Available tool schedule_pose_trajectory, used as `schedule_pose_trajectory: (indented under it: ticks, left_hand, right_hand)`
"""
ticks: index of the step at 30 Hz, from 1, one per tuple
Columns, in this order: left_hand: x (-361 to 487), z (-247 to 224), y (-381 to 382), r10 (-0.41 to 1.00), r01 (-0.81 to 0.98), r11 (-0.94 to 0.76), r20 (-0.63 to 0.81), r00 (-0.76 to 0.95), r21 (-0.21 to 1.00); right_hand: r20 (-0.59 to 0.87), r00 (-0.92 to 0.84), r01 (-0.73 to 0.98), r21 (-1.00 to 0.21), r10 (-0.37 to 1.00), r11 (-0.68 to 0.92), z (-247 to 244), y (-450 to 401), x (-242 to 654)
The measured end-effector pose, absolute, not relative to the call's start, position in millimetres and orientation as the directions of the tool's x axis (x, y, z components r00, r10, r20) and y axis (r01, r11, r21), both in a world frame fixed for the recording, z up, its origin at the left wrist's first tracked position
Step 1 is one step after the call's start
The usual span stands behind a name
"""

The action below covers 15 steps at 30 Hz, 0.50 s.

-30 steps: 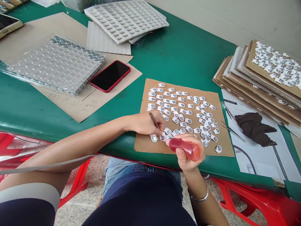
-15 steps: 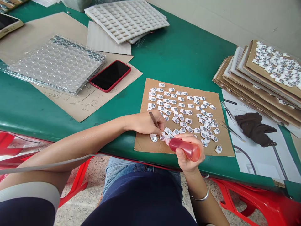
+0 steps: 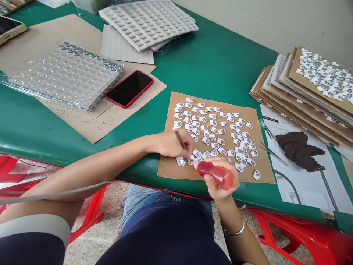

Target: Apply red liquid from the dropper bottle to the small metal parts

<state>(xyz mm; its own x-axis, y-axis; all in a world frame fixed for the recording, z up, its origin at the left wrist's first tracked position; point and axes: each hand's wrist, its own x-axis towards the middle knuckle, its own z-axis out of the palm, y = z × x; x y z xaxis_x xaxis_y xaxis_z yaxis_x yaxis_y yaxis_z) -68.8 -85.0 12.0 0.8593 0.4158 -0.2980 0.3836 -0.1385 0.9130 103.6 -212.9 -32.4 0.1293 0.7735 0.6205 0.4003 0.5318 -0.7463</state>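
Observation:
A sheet of cardboard (image 3: 176, 173) lies at the table's front edge, with many small white tabs bearing round dark-patterned discs in loose rows. My left hand (image 3: 171, 142) rests on its left part, fingers pinched around thin brown tweezers (image 3: 179, 138) whose tips are hidden behind the fingers. My right hand (image 3: 224, 194) is wrapped around a red squeeze bottle (image 3: 215, 173), tilted so that its pale nozzle points left. The nozzle is close to a disc (image 3: 190, 161) beside my left fingertips; whether they touch, I cannot tell. Another disc piece (image 3: 180, 161) lies just left of it.
Right of the cardboard are two metal tweezers (image 3: 273, 154) and a dark cloth (image 3: 299, 151) on a printed sheet. Stacked cardboard layers (image 3: 300, 106) stand behind them. To the left lie a red-cased phone (image 3: 129, 89), a clear blister tray (image 3: 66, 77) and white foam trays (image 3: 149, 22).
The squeeze bottle and my right hand have shifted very slightly left. My left hand has stayed in place with the tweezers.

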Motion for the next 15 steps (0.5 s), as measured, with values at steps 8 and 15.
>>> schedule_pose_trajectory:
  ticks: [8, 15]
  left_hand:
    - [-68.8, 12.3, -85.4, 0.418, 0.388, -0.146, -0.299, 0.858, 0.910]
    - [-69.0, 11.0, -85.1, 0.414, 0.370, -0.139, -0.285, 0.864, 0.919]
  right_hand:
    - [0.647, 0.109, 0.420, -0.718, 0.755, 0.555, -33.0, -212.8, 103.5]
    - [0.684, 0.078, 0.481, -0.663, 0.725, 0.574, -31.9, -212.4, 102.8]
